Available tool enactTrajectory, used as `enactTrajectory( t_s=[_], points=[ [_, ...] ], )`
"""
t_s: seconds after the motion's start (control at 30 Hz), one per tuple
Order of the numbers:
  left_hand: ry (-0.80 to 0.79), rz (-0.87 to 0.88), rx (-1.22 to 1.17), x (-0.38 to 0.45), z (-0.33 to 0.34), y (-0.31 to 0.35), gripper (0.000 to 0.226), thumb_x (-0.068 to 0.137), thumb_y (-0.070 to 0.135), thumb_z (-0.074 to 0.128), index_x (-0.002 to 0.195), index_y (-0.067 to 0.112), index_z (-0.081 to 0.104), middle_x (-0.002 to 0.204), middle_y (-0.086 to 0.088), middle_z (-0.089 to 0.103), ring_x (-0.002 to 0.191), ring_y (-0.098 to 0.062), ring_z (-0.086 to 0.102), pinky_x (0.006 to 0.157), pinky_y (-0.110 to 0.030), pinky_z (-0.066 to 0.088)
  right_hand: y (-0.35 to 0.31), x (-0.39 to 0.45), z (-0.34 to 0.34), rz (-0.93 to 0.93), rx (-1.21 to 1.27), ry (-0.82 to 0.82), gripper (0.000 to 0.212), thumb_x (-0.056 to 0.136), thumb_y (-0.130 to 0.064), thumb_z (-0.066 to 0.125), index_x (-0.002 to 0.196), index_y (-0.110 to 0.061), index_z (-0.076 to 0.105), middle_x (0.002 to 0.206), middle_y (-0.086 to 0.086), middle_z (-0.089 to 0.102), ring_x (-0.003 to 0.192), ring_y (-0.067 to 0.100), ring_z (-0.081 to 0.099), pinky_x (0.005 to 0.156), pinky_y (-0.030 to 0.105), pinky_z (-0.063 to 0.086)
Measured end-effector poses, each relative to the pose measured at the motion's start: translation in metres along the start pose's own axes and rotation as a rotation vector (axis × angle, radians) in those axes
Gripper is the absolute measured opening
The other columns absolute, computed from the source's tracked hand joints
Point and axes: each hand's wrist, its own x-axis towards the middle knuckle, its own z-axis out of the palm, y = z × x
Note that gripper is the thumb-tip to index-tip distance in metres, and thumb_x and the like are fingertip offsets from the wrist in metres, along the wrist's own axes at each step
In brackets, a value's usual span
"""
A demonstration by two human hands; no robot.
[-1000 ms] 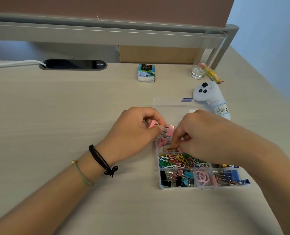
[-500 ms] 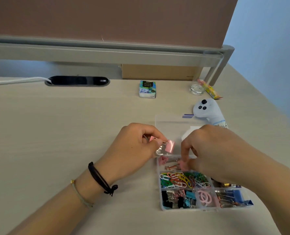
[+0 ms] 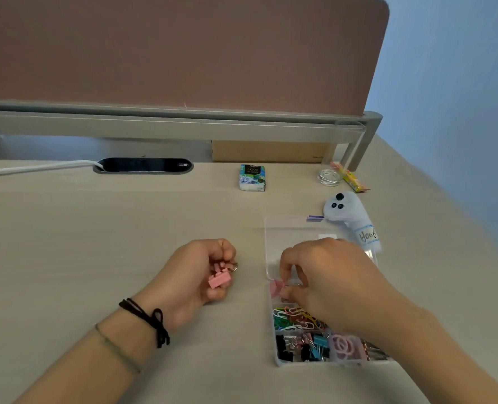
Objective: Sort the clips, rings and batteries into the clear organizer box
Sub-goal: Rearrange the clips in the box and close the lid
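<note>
The left hand point(image 3: 201, 275) lies palm-up near the table's middle, fingers curled. The right hand point(image 3: 323, 275) reaches forward, fingertips point(image 3: 285, 268) pinched downward

Pink binder clips point(image 3: 219, 279), seemingly plain

Pale wood-grain desk point(image 3: 67, 243). On it: clear organizer box point(image 3: 274, 357) at front right, tissue pack point(image 3: 252, 177), white controller point(image 3: 349, 217), small glass jar point(image 3: 328, 177), yellow wrapper point(image 3: 351, 177), cardboard box point(image 3: 271, 151) at rear, white cable point(image 3: 38, 167).
</note>
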Motion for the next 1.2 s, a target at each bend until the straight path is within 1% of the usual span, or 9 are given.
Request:
enactTrajectory(
  t_s=[0.13, 0.23, 0.4, 0.5, 0.67, 0.73, 0.9, 1.03, 1.2],
  points=[
    [-0.111, -0.166, -0.136, -0.008, 0.004, -0.001, 0.024, 0.088, 0.014, 0.039, 0.065, 0.013, 0.047, 0.061, 0.000, 0.035, 0.039, -0.009, 0.026, 0.030, -0.013, 0.013, -0.006, 0.005, 0.007, -0.080, -0.020, 0.011, 0.016, 0.087, -0.039, 0.062, 0.102, -0.032, 0.061, 0.083, -0.013, 0.050, 0.084, 0.015, 0.054, 0.063, 0.031, 0.030],
    [-0.129, -0.179, -0.064, -0.010, 0.008, 0.001, 0.029, 0.092, 0.026, 0.050, 0.066, 0.014, 0.051, 0.060, 0.002, 0.033, 0.038, -0.007, 0.025, 0.029, -0.014, 0.014, -0.002, 0.006, 0.008, -0.082, 0.031, 0.029, 0.013, 0.087, -0.040, 0.065, 0.097, -0.032, 0.063, 0.093, -0.013, 0.053, 0.088, 0.013, 0.055, 0.066, 0.032, 0.041],
    [-0.111, -0.150, -0.021, -0.014, 0.015, 0.008, 0.031, 0.095, 0.038, 0.055, 0.078, 0.013, 0.062, 0.061, 0.002, 0.039, 0.040, -0.008, 0.033, 0.029, -0.014, 0.024, -0.003, 0.009, -0.018, 0.067, 0.520, 0.149, 0.019, 0.073, -0.043, 0.083, 0.075, -0.028, 0.071, 0.078, -0.008, 0.064, 0.066, 0.009, 0.060, 0.059, 0.031, 0.052],
    [-0.164, -0.167, -0.067, -0.014, 0.024, 0.012, 0.044, 0.096, 0.050, 0.053, 0.073, 0.016, 0.069, 0.062, 0.001, 0.038, 0.041, -0.008, 0.031, 0.031, -0.014, 0.028, -0.010, 0.016, -0.021, 0.088, 0.601, 0.217, 0.016, 0.073, -0.040, 0.082, 0.074, -0.029, 0.071, 0.072, -0.006, 0.064, 0.061, 0.012, 0.061, 0.059, 0.037, 0.054],
    [-0.216, -0.172, -0.116, -0.012, 0.035, 0.010, 0.049, 0.092, 0.054, 0.058, 0.068, 0.012, 0.067, 0.061, 0.002, 0.037, 0.041, -0.005, 0.027, 0.029, -0.013, 0.024, -0.007, 0.022, -0.019, 0.126, 0.684, 0.320, 0.010, 0.079, -0.036, 0.079, 0.074, -0.027, 0.075, 0.070, -0.006, 0.066, 0.060, 0.005, 0.055, 0.058, 0.021, 0.045],
    [-0.165, -0.145, -0.116, -0.010, 0.037, 0.010, 0.039, 0.093, 0.044, 0.060, 0.070, 0.013, 0.055, 0.059, 0.002, 0.038, 0.038, -0.005, 0.026, 0.027, -0.013, 0.020, 0.005, 0.016, -0.021, 0.140, 0.634, 0.269, 0.008, 0.081, -0.034, 0.077, 0.075, -0.028, 0.075, 0.070, -0.005, 0.065, 0.061, 0.006, 0.054, 0.061, 0.027, 0.046],
    [-0.063, -0.049, -0.013, 0.001, 0.035, 0.011, 0.048, 0.097, 0.045, 0.054, 0.060, 0.015, 0.045, 0.064, -0.002, 0.050, 0.041, -0.008, 0.029, 0.029, -0.014, 0.017, 0.021, -0.002, -0.021, 0.060, 0.135, -0.204, 0.007, 0.083, -0.027, 0.071, 0.082, -0.032, 0.076, 0.062, -0.013, 0.055, 0.062, 0.004, 0.054, 0.056, 0.018, 0.040],
    [-0.055, -0.001, 0.203, 0.000, 0.042, 0.012, 0.046, 0.090, 0.052, 0.063, 0.063, 0.019, 0.046, 0.073, -0.006, 0.063, 0.039, -0.011, 0.040, 0.032, -0.014, 0.019, 0.021, -0.003, -0.013, -0.027, -0.070, -0.201, 0.016, 0.091, -0.034, 0.062, 0.102, -0.037, 0.074, 0.088, -0.011, 0.058, 0.087, 0.013, 0.057, 0.071, 0.029, 0.047],
    [-0.026, 0.214, 0.614, 0.001, 0.048, -0.005, 0.035, 0.084, 0.027, 0.076, 0.062, 0.018, 0.050, 0.050, 0.003, 0.044, 0.038, -0.009, 0.038, 0.040, -0.019, 0.025, 0.020, -0.004, -0.015, -0.093, -0.152, -0.213, 0.026, 0.092, -0.029, 0.061, 0.113, -0.040, 0.070, 0.106, -0.010, 0.066, 0.096, 0.014, 0.061, 0.079, 0.032, 0.052]
  ],
)
